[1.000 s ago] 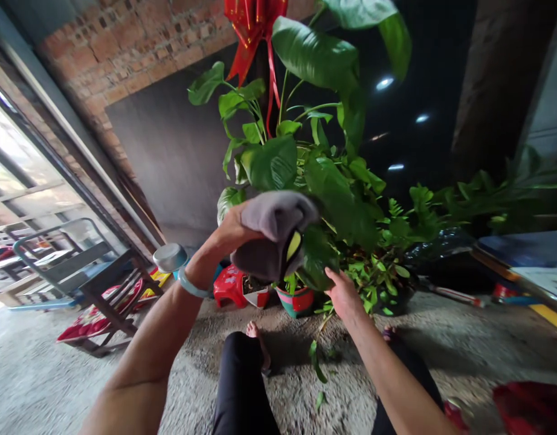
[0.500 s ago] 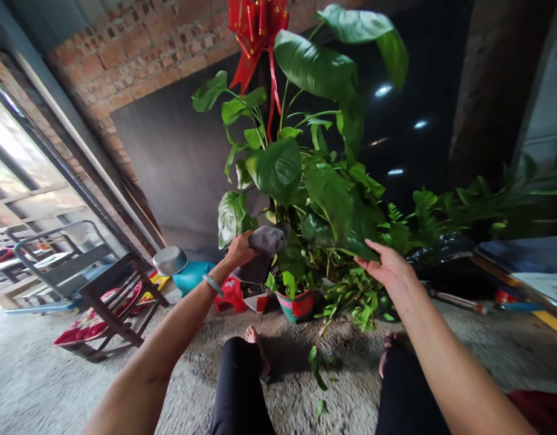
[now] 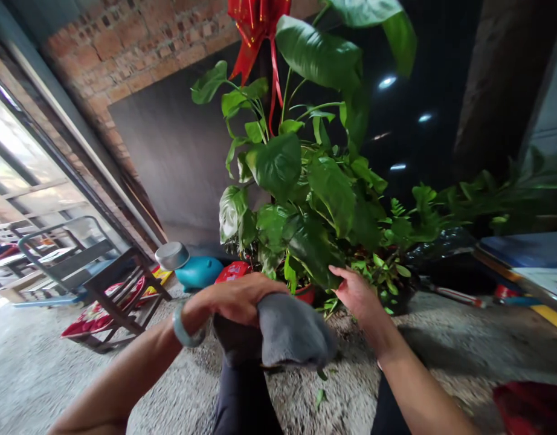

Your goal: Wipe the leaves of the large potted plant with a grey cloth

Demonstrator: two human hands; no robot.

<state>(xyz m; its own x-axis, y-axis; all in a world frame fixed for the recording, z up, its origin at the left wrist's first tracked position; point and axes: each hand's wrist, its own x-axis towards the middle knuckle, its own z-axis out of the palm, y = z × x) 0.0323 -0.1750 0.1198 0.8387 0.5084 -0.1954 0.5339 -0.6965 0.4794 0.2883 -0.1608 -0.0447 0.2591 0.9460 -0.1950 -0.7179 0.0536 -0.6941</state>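
Observation:
A grey cloth (image 3: 294,332) hangs from my left hand (image 3: 237,299), whose fingers are closed over it in front of the plant. On that wrist sits a pale bangle. My right hand (image 3: 357,293) pinches the tip of a broad green leaf (image 3: 312,244) between thumb and fingers. That leaf belongs to a tall potted plant (image 3: 278,166) with large glossy leaves. Its pot (image 3: 304,294) is mostly hidden behind the cloth and foliage. A red ribbon bow (image 3: 259,30) is tied near the top of the plant.
On the left are a wooden chair (image 3: 119,296) with a red cushion, a trolley (image 3: 65,260), and a teal stool (image 3: 199,272) beside a metal basin (image 3: 172,256). More plants (image 3: 423,211) and a table (image 3: 527,254) stand on the right. A fallen leaf (image 3: 321,397) lies on the concrete floor.
My left hand has moved down and right, bringing the cloth closer to me. My right hand has drawn the leaf down and to the left.

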